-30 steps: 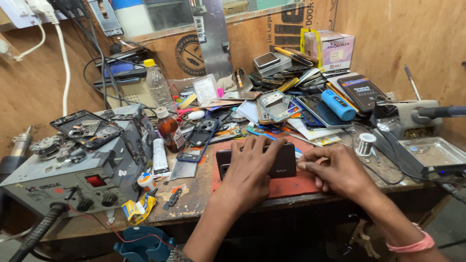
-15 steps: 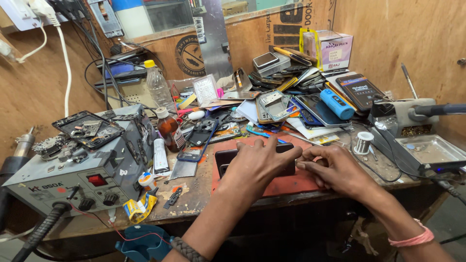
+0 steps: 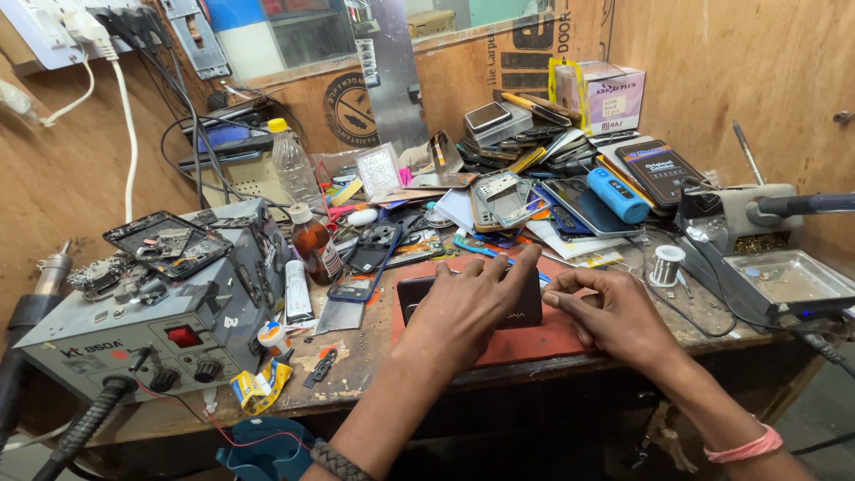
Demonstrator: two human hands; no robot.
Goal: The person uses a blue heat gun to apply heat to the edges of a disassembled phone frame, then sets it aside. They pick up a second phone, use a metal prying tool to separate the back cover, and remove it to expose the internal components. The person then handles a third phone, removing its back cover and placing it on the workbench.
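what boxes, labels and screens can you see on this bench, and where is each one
Cardboard box: back right against the wall, white with yellow edge.
Brown bottle: centre left, pale label.
Round emblem: rear wall, dark.
Dark phone: on red mat, under left hand, screen blank.

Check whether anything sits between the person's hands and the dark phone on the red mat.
Nothing visible does. The left hand lies flat on the dark phone, fingers spread across it, and the right hand is at the phone's right end, fingertips beside its edge. The red mat around the phone is bare; the clutter lies behind it.
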